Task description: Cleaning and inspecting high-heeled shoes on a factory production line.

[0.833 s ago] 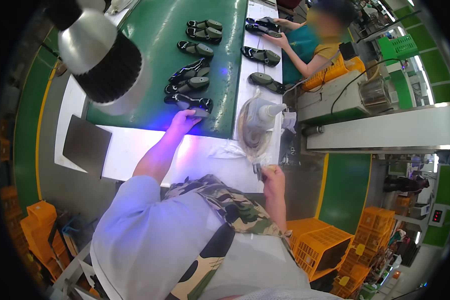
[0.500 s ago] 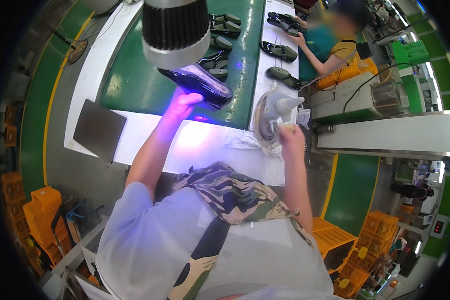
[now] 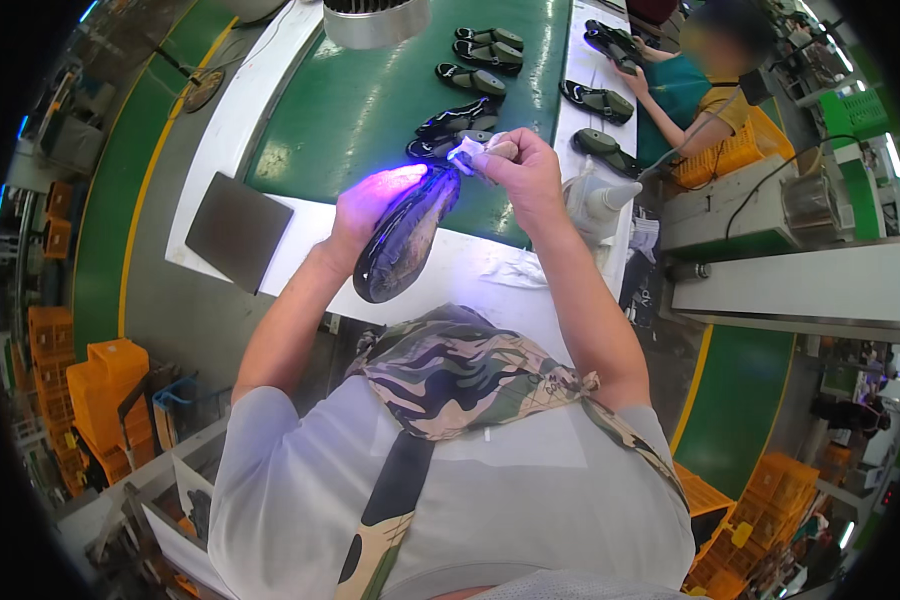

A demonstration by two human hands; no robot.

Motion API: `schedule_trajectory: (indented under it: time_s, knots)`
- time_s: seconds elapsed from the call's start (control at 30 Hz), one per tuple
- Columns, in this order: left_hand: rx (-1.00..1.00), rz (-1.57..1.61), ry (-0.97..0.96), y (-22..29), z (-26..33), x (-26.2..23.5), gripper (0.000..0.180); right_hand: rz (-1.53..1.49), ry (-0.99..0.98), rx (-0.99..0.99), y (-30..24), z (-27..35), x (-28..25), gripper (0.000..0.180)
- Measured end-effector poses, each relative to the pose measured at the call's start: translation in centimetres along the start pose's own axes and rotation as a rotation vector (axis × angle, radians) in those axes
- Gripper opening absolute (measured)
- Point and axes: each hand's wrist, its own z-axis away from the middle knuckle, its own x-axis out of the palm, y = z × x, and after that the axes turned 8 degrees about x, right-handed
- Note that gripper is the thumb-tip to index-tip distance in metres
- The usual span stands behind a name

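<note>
Left hand [image 3: 365, 205] is closed around a glossy black shoe [image 3: 407, 250], raised and tilted in front of the person's body, near the edge of the green work surface [image 3: 315, 130], with its sole turned largely toward the camera. Right hand [image 3: 528, 178] pinches a small white piece [image 3: 465, 155], exact kind unclear, at the shoe's far end, where contact cannot be confirmed. More black shoes [image 3: 470, 80] lie beyond on the green surface; a pale nozzle bottle [image 3: 598, 200] stands beside the right forearm

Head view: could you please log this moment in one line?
left hand: holds black shoe | right hand: holds pale item beside shoe
</note>
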Motion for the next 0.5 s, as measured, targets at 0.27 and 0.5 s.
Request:
schedule_trajectory:
  time_s: [0.27,0.5]
  knots:
    - [0.134,-0.297,-0.032,5.1,-1.0,0.7,0.056,-0.261,-0.073,0.14,0.3,3.0,1.5,0.021]
    - [-0.121,-0.25,-0.146,7.0,-1.7,2.9,0.055,-0.187,-0.214,0.058,-3.2,4.7,0.4,0.019]
